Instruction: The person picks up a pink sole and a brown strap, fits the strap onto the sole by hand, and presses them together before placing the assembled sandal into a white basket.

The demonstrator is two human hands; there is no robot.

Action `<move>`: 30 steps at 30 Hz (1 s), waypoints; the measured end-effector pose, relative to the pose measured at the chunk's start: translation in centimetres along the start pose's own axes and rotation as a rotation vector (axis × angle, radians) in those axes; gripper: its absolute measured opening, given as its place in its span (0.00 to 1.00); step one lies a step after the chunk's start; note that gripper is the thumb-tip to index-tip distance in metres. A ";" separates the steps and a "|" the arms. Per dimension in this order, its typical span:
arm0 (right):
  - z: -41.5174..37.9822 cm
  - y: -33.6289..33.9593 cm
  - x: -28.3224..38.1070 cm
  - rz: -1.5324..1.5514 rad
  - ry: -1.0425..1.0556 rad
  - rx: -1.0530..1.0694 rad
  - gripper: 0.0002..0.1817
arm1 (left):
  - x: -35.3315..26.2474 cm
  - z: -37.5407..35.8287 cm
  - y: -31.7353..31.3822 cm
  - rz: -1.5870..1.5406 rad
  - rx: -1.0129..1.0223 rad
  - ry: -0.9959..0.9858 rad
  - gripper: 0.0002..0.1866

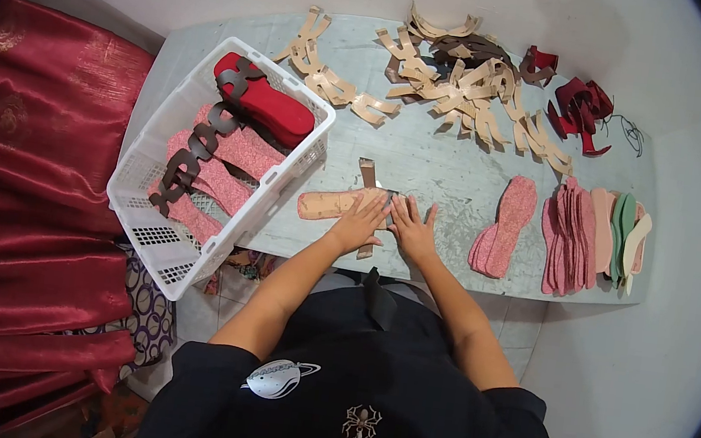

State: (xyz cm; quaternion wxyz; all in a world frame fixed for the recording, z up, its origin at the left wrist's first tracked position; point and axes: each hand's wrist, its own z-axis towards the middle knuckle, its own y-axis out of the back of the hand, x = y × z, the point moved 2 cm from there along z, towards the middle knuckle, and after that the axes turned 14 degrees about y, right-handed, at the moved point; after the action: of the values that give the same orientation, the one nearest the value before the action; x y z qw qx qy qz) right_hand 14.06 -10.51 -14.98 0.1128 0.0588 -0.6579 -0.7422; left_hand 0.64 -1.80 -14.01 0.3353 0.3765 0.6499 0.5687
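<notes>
A tan shoe sole (322, 204) with a pinkish edge lies flat on the table in front of me. My left hand (357, 223) rests on it, palm down with fingers stretched out. Beside it, my right hand (412, 229) presses flat near the sole's right end, fingers spread and the two hands almost touching at the fingertips. From under the sole a brown strap (367, 171) sticks out at the far side, and a brown strap end (365, 252) shows on the near side. My hands hide the sole's right part.
On the left, a white plastic basket (176, 285) holds pink soles with brown straps and a red sandal (272, 109). Tan strap pieces (466, 93) are heaped at the back, with dark red heels (578, 111) nearby. Pink soles (505, 225) and green soles (621, 226) lie on the right.
</notes>
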 end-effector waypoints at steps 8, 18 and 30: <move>0.4 0.7 -1.4 0.048 0.129 0.104 0.31 | -0.2 0.0 -0.4 -0.063 0.031 0.011 0.46; 0.3 1.2 -0.6 0.047 0.049 0.107 0.29 | 0.1 -0.5 -1.2 -0.238 -0.009 0.012 0.45; 0.3 0.6 -0.5 -0.043 0.093 0.039 0.32 | 2.0 -6.1 0.3 -0.440 -0.015 0.029 0.50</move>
State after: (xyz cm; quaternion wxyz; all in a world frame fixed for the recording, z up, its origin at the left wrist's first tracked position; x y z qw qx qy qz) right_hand 14.56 -10.15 -14.33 0.1261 0.1094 -0.6648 -0.7282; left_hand -5.60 -3.05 -12.92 0.4445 0.2149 0.7170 0.4920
